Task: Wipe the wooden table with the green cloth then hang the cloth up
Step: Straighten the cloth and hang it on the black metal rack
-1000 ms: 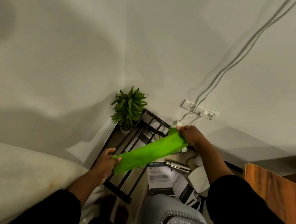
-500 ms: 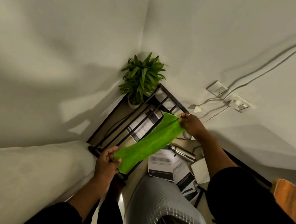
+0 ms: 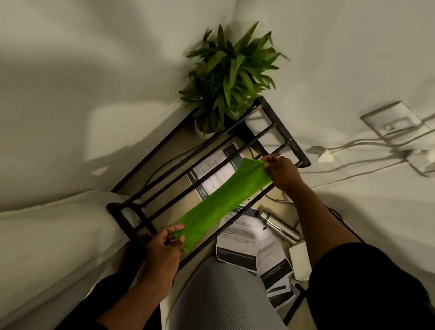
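The green cloth (image 3: 222,201) is stretched out long between both hands, just above the bars of a black metal rack (image 3: 284,130) in the room's corner. My left hand (image 3: 166,242) pinches the near end of the cloth by the rack's front corner. My right hand (image 3: 281,170) pinches the far end near the rack's back rail. Whether the cloth touches the bars I cannot tell. The wooden table is out of view.
A potted green plant (image 3: 229,77) stands in the corner behind the rack. Papers (image 3: 242,241) and a steel bottle (image 3: 278,225) lie on the floor below. A white bed edge (image 3: 31,239) is at left, wall sockets (image 3: 392,122) with cables at right, and a grey ribbed roll (image 3: 225,310) in front.
The view has dropped towards the rack, which now looks larger. Both hands with the stretched cloth have come down closer over its bars. The wooden table's corner has left the view.
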